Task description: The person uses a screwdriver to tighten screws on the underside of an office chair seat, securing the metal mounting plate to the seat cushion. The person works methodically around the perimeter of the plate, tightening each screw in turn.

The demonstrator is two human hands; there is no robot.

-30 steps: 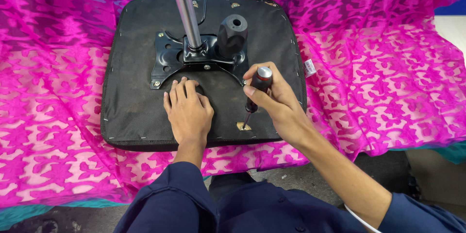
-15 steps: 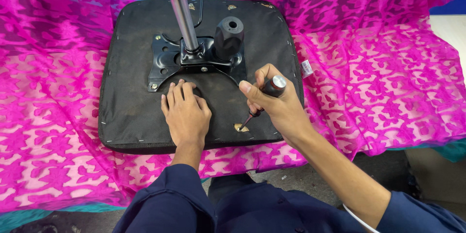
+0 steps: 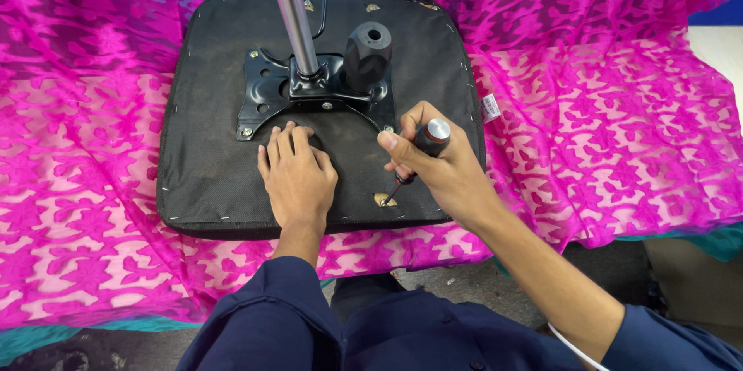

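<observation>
Black seat base: an upturned chair seat (image 3: 209,123) is lying bottom-up on the cloth, its dark fabric underside facing the camera, staples showing along the edge.
Pink cloth: a bright patterned cloth (image 3: 619,131) is covering the desk under the seat and hanging over the near edge.
Metal plate: a black mounting plate (image 3: 263,92) is sitting bolted at the middle of the seat's underside.
Column: a shiny metal column (image 3: 298,30) is rising from the plate toward the camera.
Knob: a black round knob (image 3: 367,54) is standing just beside the column, on the plate's right part.
Left hand: the left hand (image 3: 296,177) is lying flat on the seat, palm down, fingers close together and pointing at the plate's near edge.
Right hand: the right hand (image 3: 437,170) is wrapping closed around the screwdriver's handle, thumb on top.
Screwdriver: a screwdriver (image 3: 422,147) with a black handle and silver cap is tilting down to the left, its tip meeting a small brass-coloured fitting (image 3: 383,200) near the seat's front edge.
Sleeves: dark blue sleeves (image 3: 271,317) are covering both forearms' upper parts.
</observation>
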